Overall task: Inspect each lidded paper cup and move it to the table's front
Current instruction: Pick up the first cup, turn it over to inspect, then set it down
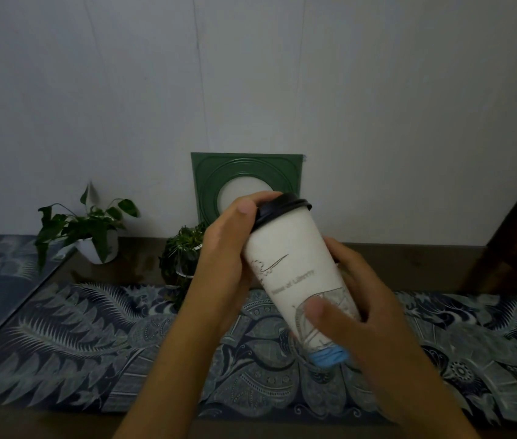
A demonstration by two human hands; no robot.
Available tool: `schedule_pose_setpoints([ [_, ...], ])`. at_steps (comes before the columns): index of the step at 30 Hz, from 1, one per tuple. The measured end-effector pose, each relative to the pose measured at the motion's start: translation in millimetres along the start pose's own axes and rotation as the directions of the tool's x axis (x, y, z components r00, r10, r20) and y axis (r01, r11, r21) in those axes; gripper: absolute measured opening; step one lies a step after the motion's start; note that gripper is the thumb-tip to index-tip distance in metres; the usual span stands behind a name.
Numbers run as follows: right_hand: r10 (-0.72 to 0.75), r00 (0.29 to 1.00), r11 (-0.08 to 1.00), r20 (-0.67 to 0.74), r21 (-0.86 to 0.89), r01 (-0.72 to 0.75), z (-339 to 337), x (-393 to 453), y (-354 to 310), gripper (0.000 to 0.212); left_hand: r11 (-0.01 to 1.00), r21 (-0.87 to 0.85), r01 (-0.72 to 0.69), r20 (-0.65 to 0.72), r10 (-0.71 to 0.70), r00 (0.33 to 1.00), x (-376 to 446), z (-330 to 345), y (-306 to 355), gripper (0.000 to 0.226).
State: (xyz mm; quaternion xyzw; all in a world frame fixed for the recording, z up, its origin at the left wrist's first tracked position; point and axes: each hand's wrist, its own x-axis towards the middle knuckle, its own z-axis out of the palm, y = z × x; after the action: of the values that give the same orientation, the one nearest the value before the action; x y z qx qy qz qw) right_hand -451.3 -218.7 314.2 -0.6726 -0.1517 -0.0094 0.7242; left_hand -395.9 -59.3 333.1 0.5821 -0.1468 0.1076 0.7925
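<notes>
A tall white paper cup with a black lid and a line drawing on its side is held up over the table, tilted with its lid away from me and to the left. A blue band shows at its base. My left hand grips the upper part, with fingers curled over the lid's edge. Around the lower part wraps my right hand, its thumb lying across the drawing. No other cup is in sight.
A blue patterned cloth covers the table. Two potted plants stand at the back: a leafy one in a white pot and a bushy one. A green square frame leans against the wall.
</notes>
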Motion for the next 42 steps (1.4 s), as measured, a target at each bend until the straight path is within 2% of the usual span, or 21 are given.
schedule_pose_setpoints([
  [3,0.162,0.972,0.929,0.17,0.307,-0.209,-6,3,3,0.082,0.999,-0.044,0.026,0.009,-0.026,1.0,-2,1,1,0.039],
  [4,0.208,0.95,0.91,0.233,0.311,-0.275,-6,5,2,0.086,0.998,-0.052,0.034,0.012,-0.034,0.999,-2,1,1,0.039],
  [6,0.281,0.926,0.888,0.252,0.298,-0.35,-6,6,4,0.092,0.998,-0.054,0.04,0.02,-0.039,0.999,-2,1,-1,0.038],
  [8,0.254,0.937,0.863,0.241,0.38,-0.332,-8,7,9,0.089,0.998,-0.046,0.044,0.013,-0.043,0.999,-2,1,-1,0.036],
  [9,0.203,0.957,0.887,0.206,0.376,-0.269,-7,4,7,0.089,0.998,-0.036,0.044,0.002,-0.044,0.999,-2,1,-1,0.035],
  [10,0.142,0.98,0.944,0.138,0.278,-0.176,-5,1,5,0.086,0.999,-0.015,0.04,-0.009,-0.04,0.999,-2,0,-2,0.034],
  [12,-0.021,1.0,0.992,-0.023,-0.124,0.018,-1,1,7,0.076,0.999,0.039,0.032,-0.03,-0.03,0.999,-1,0,-2,0.03],
  [14,-0.158,0.986,0.851,-0.058,-0.515,0.106,5,-1,8,0.08,0.997,0.079,0.026,-0.062,-0.021,0.998,-1,2,-2,0.032],
  [15,-0.19,0.98,0.764,-0.058,-0.635,0.11,7,0,10,0.084,0.995,0.092,0.021,-0.076,-0.014,0.997,-1,2,-2,0.036],
  [16,-0.227,0.973,0.703,-0.051,-0.7,0.127,8,-1,14,0.086,0.995,0.096,0.017,-0.085,-0.009,0.996,0,2,-3,0.037],
  [18,-0.273,0.961,0.665,-0.047,-0.731,0.154,10,-2,18,0.087,0.996,0.09,0.011,-0.084,-0.004,0.996,0,2,-3,0.037],
  [20,-0.263,0.961,0.734,-0.082,-0.663,0.145,10,-2,18,0.085,0.997,0.07,0.015,-0.056,-0.011,0.998,-1,0,-3,0.04],
  [23,-0.161,0.981,0.918,-0.104,-0.381,0.11,9,-3,12,0.087,0.999,0.032,0.024,-0.026,-0.024,0.999,-2,-2,-3,0.042],
  [26,-0.024,0.998,0.997,-0.064,-0.076,0.019,6,-1,6,0.077,1.0,-0.01,0.023,-0.038,-0.023,0.999,-2,-1,-3,0.038],
  [28,0.103,0.995,0.984,0.018,0.147,-0.104,3,-2,6,0.08,0.998,-0.058,0.024,-0.042,-0.027,0.999,-2,-1,-3,0.04],
  [31,0.199,0.951,0.854,0.237,0.434,-0.287,1,-5,6,0.078,0.993,-0.11,0.03,-0.015,-0.032,0.999,-2,-2,-3,0.045],
  [33,0.229,0.928,0.832,0.293,0.436,-0.343,0,-3,6,0.084,0.992,-0.121,0.027,-0.008,-0.029,1.0,-2,-2,-3,0.047],
  [35,0.264,0.929,0.88,0.26,0.33,-0.342,-3,0,8,0.092,0.992,-0.119,0.029,0.002,-0.029,1.0,-2,-3,-5,0.046],
  [38,0.232,0.948,0.839,0.216,0.449,-0.308,-4,-1,6,0.076,0.995,-0.09,0.046,0.003,-0.046,0.999,-3,-6,-6,0.044],
  [40,0.215,0.976,0.904,-0.017,0.381,-0.192,-8,-3,6,0.079,0.998,-0.051,0.029,-0.009,-0.029,1.0,-4,-9,-8,0.043],
  [42,0.12,0.957,0.965,-0.263,0.259,-0.05,-12,0,5,0.08,1.0,-0.005,0.001,-0.002,-0.001,1.0,-7,-13,-12,0.052],
])
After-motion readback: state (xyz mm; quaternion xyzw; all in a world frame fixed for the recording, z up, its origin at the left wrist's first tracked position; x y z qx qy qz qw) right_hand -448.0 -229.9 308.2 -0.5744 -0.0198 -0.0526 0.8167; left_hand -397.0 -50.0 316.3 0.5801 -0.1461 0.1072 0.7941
